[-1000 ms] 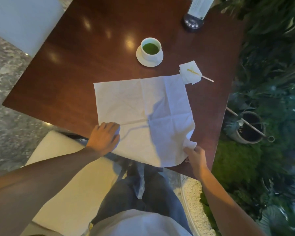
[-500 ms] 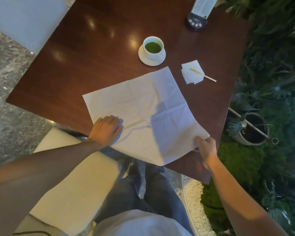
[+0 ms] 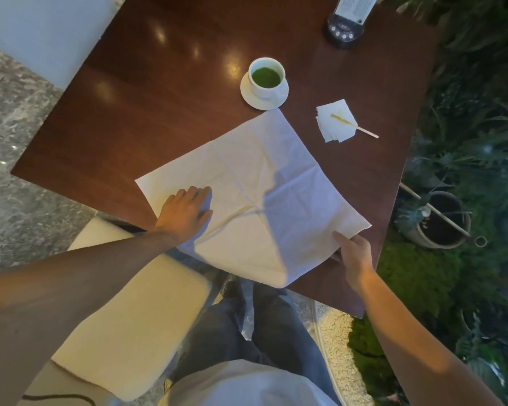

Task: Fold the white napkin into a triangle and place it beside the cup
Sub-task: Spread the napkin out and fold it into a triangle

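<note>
The white napkin lies unfolded on the dark wooden table, turned like a diamond, its far corner close to the saucer and its near corner hanging past the table's front edge. My left hand rests flat on its left part, fingers spread. My right hand pinches the napkin's right corner, thumb on top. The white cup of green drink stands on a saucer beyond the napkin.
A small stack of paper squares with a wooden stirrer lies right of the cup. A black stand sits at the far edge. Plants and a pot line the right side; a cream seat is below left.
The napkin has been turned clockwise from nearly square-on to a diamond, its far corner now near the saucer. My right hand moved right with the corner; my left hand stayed pressed on it.
</note>
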